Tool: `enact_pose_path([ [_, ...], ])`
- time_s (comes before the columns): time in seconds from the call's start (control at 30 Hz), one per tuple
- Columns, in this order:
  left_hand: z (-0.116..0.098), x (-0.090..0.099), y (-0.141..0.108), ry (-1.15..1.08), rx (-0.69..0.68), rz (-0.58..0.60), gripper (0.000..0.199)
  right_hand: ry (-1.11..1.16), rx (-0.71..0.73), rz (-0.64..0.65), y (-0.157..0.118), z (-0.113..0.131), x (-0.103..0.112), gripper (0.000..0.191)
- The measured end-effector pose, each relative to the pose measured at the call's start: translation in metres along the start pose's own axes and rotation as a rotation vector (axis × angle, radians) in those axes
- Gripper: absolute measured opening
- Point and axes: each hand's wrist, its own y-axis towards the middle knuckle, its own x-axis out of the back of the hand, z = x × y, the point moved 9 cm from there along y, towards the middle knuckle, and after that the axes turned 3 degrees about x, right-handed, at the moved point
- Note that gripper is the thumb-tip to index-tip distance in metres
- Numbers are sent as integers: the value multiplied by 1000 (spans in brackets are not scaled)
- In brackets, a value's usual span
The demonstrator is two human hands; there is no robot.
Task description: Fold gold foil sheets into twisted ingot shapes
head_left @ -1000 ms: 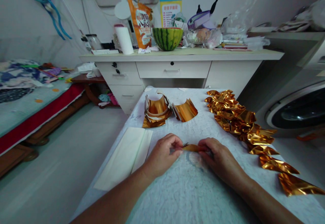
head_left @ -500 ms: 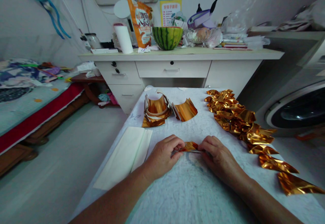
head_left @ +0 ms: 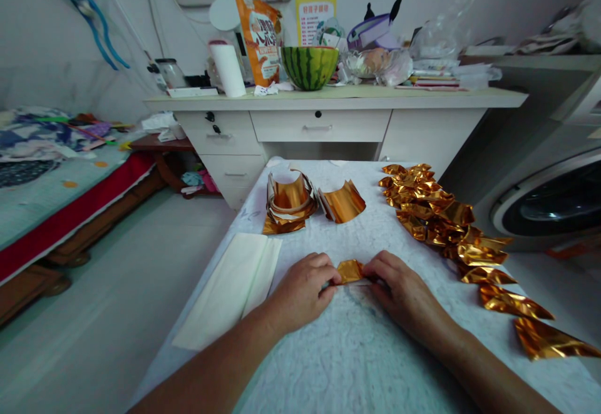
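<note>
Between my two hands lies a small sheet of gold foil paper [head_left: 350, 271], its shiny side partly facing up. My left hand [head_left: 307, 285] pinches its left end with thumb and fingers. At the other end, my right hand [head_left: 397, 279] is closed on the foil paper, its fingertips partly hidden. Left of my left hand is a stack of pale paper [head_left: 230, 285]. Beyond the hands stand a curled bundle of gold foil paper [head_left: 290, 198] and a smaller curved stack of foil sheets [head_left: 344, 203]. Folded gold foil pieces [head_left: 436, 213] line the table's right side.
A cloth-covered table [head_left: 310, 364] runs up to a white desk [head_left: 328, 102]. On the desk are half a watermelon [head_left: 310, 66], an orange snack bag [head_left: 260, 41] and a paper roll [head_left: 228, 71]. A washing machine [head_left: 554, 195] stands right, a bed [head_left: 61, 195] left.
The foil paper between my hands has tipped so that more of its gold face shows. Both hands have shifted only slightly and keep their grip.
</note>
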Motion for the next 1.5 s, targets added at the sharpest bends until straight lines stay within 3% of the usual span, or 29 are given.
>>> enact_pose_path([
  [0.23, 0, 0, 2, 55, 49, 7, 8, 4, 29, 18, 1, 3, 0, 16],
  [0.77, 6, 0, 4, 98, 117, 18, 11, -61, -1, 63, 6, 1, -4, 16],
  [1.23, 2, -11, 9, 391, 103, 73, 16, -72, -1, 44, 9, 0, -5, 11],
  [1.5, 0, -12, 7, 462, 108, 52, 17, -108, -91, 62, 16, -4, -8, 15],
])
